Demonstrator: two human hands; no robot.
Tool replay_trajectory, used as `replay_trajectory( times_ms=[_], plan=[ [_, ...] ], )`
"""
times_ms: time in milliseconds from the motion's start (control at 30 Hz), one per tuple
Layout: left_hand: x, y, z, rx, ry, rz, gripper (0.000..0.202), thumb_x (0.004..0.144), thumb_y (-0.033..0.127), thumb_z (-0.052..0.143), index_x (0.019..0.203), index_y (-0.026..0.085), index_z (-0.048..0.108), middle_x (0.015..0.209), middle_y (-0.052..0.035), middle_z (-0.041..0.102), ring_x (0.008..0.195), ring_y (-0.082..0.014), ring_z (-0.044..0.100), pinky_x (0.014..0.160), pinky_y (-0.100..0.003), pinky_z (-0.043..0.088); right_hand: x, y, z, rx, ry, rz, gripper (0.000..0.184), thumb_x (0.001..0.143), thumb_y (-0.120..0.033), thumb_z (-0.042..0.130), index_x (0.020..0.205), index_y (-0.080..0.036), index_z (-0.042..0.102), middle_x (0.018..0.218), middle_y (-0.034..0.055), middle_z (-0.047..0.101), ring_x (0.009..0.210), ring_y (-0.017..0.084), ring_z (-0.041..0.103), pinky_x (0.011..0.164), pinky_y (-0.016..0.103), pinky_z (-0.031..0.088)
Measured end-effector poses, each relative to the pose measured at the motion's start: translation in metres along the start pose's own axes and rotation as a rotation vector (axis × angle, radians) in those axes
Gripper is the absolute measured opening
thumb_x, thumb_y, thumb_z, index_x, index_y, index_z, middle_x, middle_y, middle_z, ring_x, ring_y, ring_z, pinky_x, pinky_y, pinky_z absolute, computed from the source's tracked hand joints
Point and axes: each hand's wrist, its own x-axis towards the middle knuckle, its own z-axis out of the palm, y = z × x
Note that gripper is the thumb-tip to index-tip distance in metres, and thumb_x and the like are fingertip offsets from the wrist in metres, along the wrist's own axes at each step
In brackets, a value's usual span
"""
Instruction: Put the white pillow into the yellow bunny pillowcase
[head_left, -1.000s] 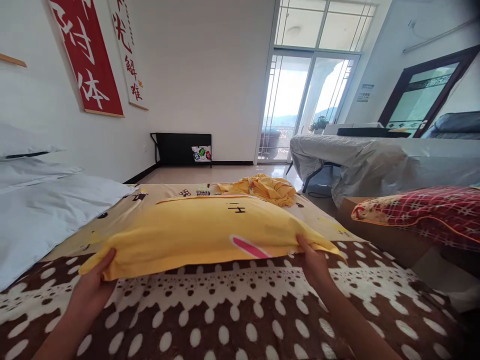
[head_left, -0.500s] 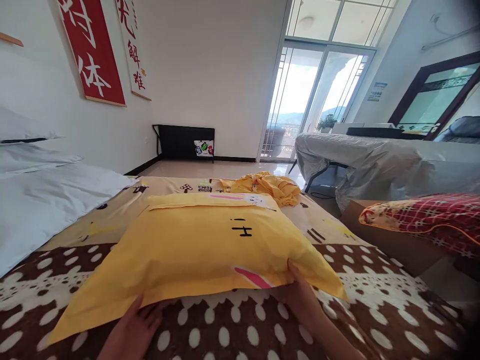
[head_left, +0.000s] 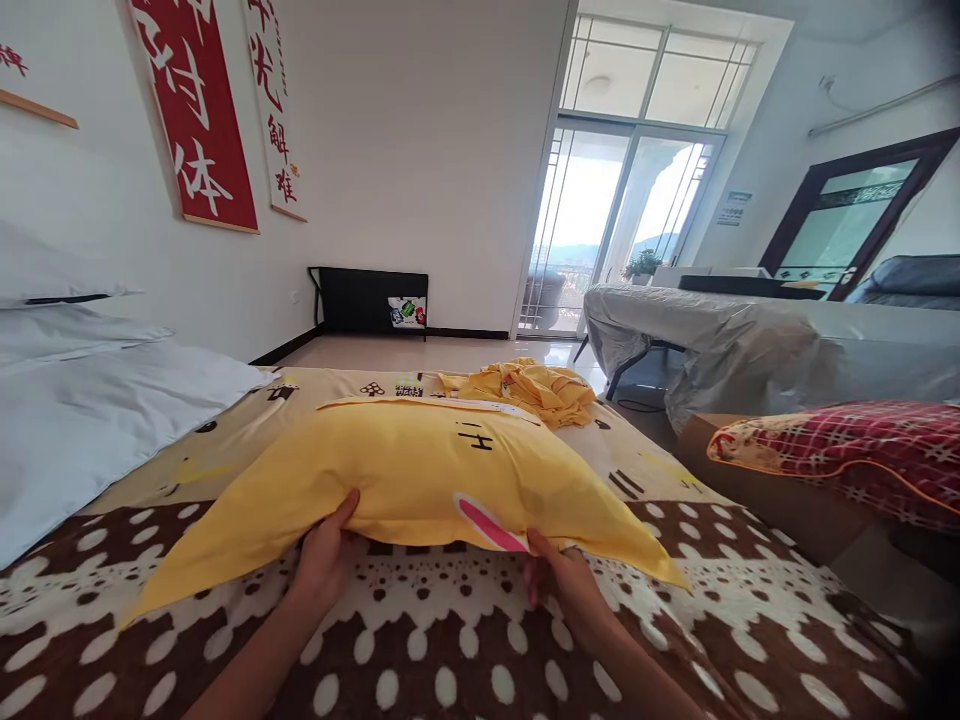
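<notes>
A yellow pillow [head_left: 420,470] with "Hi!" lettering and a pink-and-white rabbit ear lies across the bed in front of me. My left hand [head_left: 328,560] grips its near edge left of the middle, thumb on top and the other fingers hidden underneath. Right of the middle, my right hand [head_left: 562,575] pinches the same edge beside the rabbit ear. Between the hands the near edge is lifted a little, and the pillow's corners droop to either side. The brown, white and beige patterned blanket [head_left: 450,640] lies under it.
Beyond the pillow lies a crumpled yellow cloth [head_left: 540,388]. White bedding [head_left: 97,420] is heaped on the left. At the right are a cardboard box [head_left: 757,490] with a red plaid cloth [head_left: 847,445] on top and a plastic-covered table [head_left: 720,325]. A black panel [head_left: 352,300] stands by the far wall.
Both hands have moved inward along the near edge, the left one also forward. The pillow's near edge has been pushed away from me and bunched up, and its rabbit face has tipped out of sight.
</notes>
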Motion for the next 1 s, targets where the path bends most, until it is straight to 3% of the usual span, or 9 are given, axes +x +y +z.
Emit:
replay_trajectory(
  times_ms=[100, 233, 333, 433, 500, 600, 667, 733, 1000],
  plan=[
    [-0.003, -0.001, -0.008, 0.094, -0.022, 0.023, 0.020, 0.071, 0.009, 0.072, 0.088, 0.017, 0.066, 0.075, 0.0015, 0.066, 0.049, -0.0076, 0.053, 0.032, -0.016, 0.036, -0.027, -0.001, 0.005, -0.505, -0.088, -0.405, 0.037, 0.085, -0.046, 0.048, 0.066, -0.018, 0.063, 0.057, 0.0041, 0.067, 0.047, 0.017, 0.060, 0.045, 0.027, 0.044],
    [-0.009, -0.006, -0.017, 0.179, -0.051, -0.036, 0.027, 0.059, 0.022, 0.083, 0.071, 0.016, 0.059, 0.048, 0.0093, 0.046, 0.034, -0.0039, 0.032, 0.029, -0.016, 0.027, -0.023, -0.017, 0.017, -1.118, 0.214, -1.181, 0.040, 0.087, -0.023, 0.049, 0.127, -0.016, 0.056, 0.126, 0.0128, 0.061, 0.118, 0.025, 0.055, 0.096, 0.038, 0.044],
    [-0.017, -0.011, -0.029, 0.257, -0.121, -0.026, 0.035, 0.056, 0.033, 0.083, 0.057, 0.017, 0.052, 0.039, 0.0103, 0.037, 0.033, -0.0039, 0.029, 0.032, -0.017, 0.028, 0.016, -0.016, 0.024, -1.447, 0.313, -1.303, 0.056, 0.087, -0.017, 0.048, 0.142, -0.016, 0.038, 0.145, 0.0121, 0.043, 0.135, 0.025, 0.037, 0.108, 0.042, 0.030],
    [-0.037, -0.013, -0.046, 0.618, -0.378, -0.039, 0.050, 0.071, 0.056, 0.065, 0.042, 0.018, 0.049, 0.029, 0.0054, 0.034, 0.030, -0.0072, 0.033, 0.036, -0.021, 0.035, 0.050, -0.001, 0.027, -1.520, 0.312, -1.338, 0.056, 0.088, -0.011, 0.042, 0.143, -0.019, 0.037, 0.145, 0.0088, 0.043, 0.135, 0.022, 0.036, 0.110, 0.042, 0.024],
    [-0.056, -0.011, -0.052, 1.006, -0.662, 0.144, 0.054, 0.081, 0.056, 0.050, 0.045, 0.017, 0.057, 0.033, -0.0007, 0.046, 0.034, -0.0111, 0.045, 0.043, -0.024, 0.042, 0.058, 0.008, 0.026, -1.508, 0.275, -1.357, 0.055, 0.089, -0.013, 0.041, 0.144, -0.019, 0.036, 0.145, 0.0085, 0.042, 0.137, 0.021, 0.034, 0.111, 0.041, 0.023],
    [-0.073, -0.006, -0.046, 1.491, -0.998, 0.922, 0.027, 0.086, 0.029, 0.049, 0.095, 0.019, 0.072, 0.092, -0.0082, 0.074, 0.084, -0.0203, 0.067, 0.076, -0.029, 0.052, 0.054, 0.012, 0.024, -1.485, 0.222, -1.387, 0.056, 0.089, -0.014, 0.041, 0.144, -0.020, 0.035, 0.146, 0.0080, 0.042, 0.137, 0.021, 0.032, 0.111, 0.041, 0.021],
    [-0.063, -0.004, -0.036, 1.708, -0.959, 1.419, 0.050, 0.084, 0.015, 0.047, 0.133, 0.023, 0.051, 0.136, -0.0072, 0.054, 0.124, -0.0244, 0.050, 0.102, -0.038, 0.040, 0.049, 0.011, 0.021, -1.503, 0.193, -1.380, 0.060, 0.086, -0.011, 0.040, 0.145, -0.019, 0.033, 0.147, 0.0082, 0.040, 0.137, 0.021, 0.032, 0.111, 0.042, 0.020],
    [-0.040, -0.004, -0.031, 1.873, -0.750, 1.655, 0.063, 0.083, 0.013, 0.044, 0.145, 0.022, 0.032, 0.150, -0.0067, 0.036, 0.137, -0.0257, 0.034, 0.111, -0.045, 0.027, 0.046, 0.008, 0.014, -1.546, 0.165, -1.366, 0.064, 0.084, -0.008, 0.039, 0.147, -0.019, 0.029, 0.148, 0.0080, 0.038, 0.138, 0.021, 0.032, 0.111, 0.042, 0.020],
    [0.022, 0.029, -0.079, 1.974, -0.237, 1.556, 0.063, 0.074, 0.014, 0.043, 0.137, 0.006, 0.044, 0.146, -0.0173, 0.040, 0.134, -0.0336, 0.037, 0.108, -0.052, 0.024, 0.050, 0.006, -0.062, -1.631, 0.342, -1.246, 0.071, 0.086, -0.015, 0.040, 0.151, -0.019, 0.010, 0.148, 0.0086, 0.038, 0.135, 0.024, 0.036, 0.111, 0.046, 0.019]
  ],
)
